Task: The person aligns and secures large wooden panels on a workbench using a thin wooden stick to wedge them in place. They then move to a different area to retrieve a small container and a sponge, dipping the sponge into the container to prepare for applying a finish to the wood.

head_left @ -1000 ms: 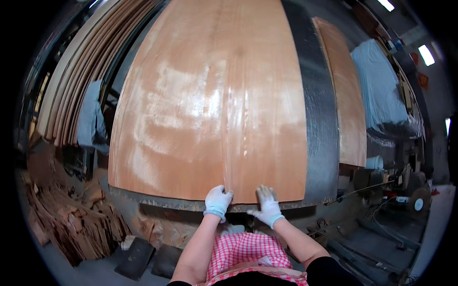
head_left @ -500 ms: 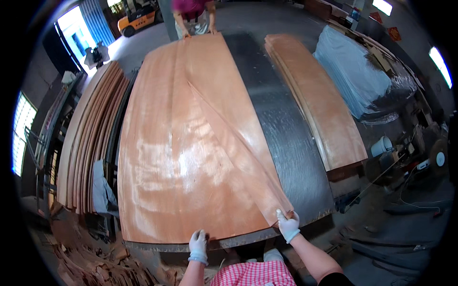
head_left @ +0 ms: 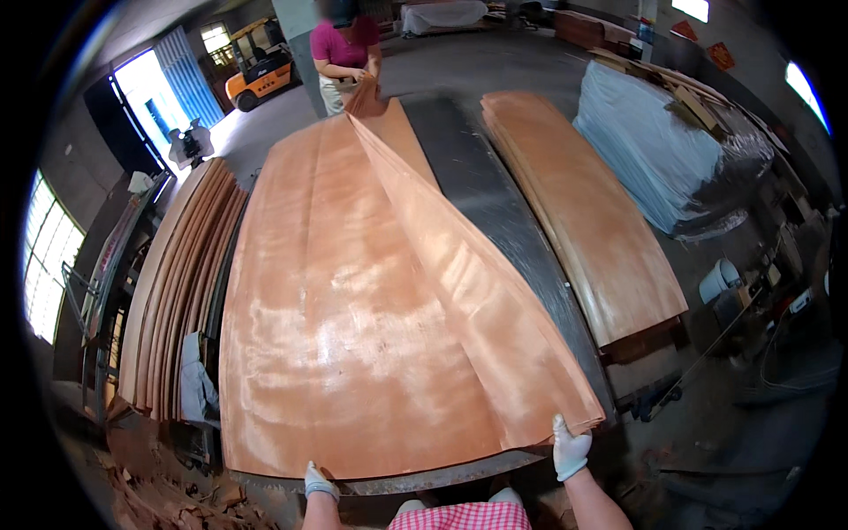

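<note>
The loose wood sheet (head_left: 495,305) lies slantwise over the right part of the wide wood sheet (head_left: 344,344), and its right edge lies over the dark table (head_left: 502,208). Its long axis runs from the far end of the table, by the co-worker (head_left: 346,51), toward the near right corner. The far end is narrow and gathered, while the near end spreads wider and points to the person. The wide sheet has its long axis running away from the person, with its short edge near

The right hand (head_left: 571,449), in a white glove, is closed on the near right corner of the loose sheet, with the thumb on top. The left hand (head_left: 320,481), gloved also, is at the near edge of the wide sheet; I cannot tell whether its fingers grip it. The co-worker's two hands (head_left: 362,79) are at the gathered far end

I count two gloved hands, one co-worker, one forklift (head_left: 258,72), one bucket (head_left: 719,279) and one wrapped pile (head_left: 640,146). There are two stacks of wood sheets, one on the left (head_left: 168,309) and one on the right (head_left: 583,212); their sheets are too close together for counting
</note>
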Available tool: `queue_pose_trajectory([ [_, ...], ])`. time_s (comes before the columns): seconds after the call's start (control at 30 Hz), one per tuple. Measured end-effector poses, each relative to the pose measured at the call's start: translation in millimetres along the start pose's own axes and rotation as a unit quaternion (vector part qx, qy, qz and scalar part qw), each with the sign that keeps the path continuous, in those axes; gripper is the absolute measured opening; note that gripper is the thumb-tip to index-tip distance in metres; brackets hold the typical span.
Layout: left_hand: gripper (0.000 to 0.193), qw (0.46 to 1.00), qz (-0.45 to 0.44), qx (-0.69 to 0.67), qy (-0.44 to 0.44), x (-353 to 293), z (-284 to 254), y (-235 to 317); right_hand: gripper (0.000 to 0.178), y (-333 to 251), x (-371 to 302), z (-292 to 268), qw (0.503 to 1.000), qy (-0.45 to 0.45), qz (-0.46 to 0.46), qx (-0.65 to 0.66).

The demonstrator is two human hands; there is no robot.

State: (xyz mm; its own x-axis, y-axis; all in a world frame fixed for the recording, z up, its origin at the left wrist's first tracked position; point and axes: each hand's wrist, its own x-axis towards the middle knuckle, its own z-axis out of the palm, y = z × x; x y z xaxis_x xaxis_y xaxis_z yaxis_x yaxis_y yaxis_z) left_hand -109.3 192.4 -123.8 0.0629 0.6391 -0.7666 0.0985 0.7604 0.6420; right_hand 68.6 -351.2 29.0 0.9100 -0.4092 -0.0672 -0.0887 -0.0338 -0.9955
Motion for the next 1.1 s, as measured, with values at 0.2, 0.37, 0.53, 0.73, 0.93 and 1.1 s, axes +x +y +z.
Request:
queue_pose_trajectory([
  [0.2, 0.03, 0.993, -0.1, 0.008, 0.066, -48.7, 4.7, 5.8, 0.048, 42.6, 11.2, -54.0, 0.998, 0.041, -0.037, -0.012],
  [0.37, 0.033, 0.997, -0.075, -0.013, -0.022, -9.1, -24.9, 4.8, 0.052, 138.6, 39.0, -92.3, 0.998, 0.013, -0.008, 0.063],
  [0.53, 0.037, 0.991, -0.046, -0.077, -0.099, 13.4, -61.1, -9.8, 0.065, 178.9, -24.4, -91.4, 0.971, 0.196, -0.031, 0.136],
  [0.73, 0.039, 0.979, -0.139, -0.097, -0.111, 17.7, -55.8, 7.9, 0.034, 237.6, -138.4, -99.2, 0.957, 0.18, 0.132, 0.188],
  [0.93, 0.035, 0.984, -0.126, -0.026, -0.122, 47.2, -65.0, 22.9, 0.027, 191.1, -127.8, -67.1, 0.943, 0.073, 0.2, 0.254],
  [1.1, 0.041, 0.977, -0.164, -0.026, -0.133, 67.3, -70.8, 27.5, 0.008, 184.7, -61.7, -56.3, 0.851, 0.016, 0.318, 0.417],
])
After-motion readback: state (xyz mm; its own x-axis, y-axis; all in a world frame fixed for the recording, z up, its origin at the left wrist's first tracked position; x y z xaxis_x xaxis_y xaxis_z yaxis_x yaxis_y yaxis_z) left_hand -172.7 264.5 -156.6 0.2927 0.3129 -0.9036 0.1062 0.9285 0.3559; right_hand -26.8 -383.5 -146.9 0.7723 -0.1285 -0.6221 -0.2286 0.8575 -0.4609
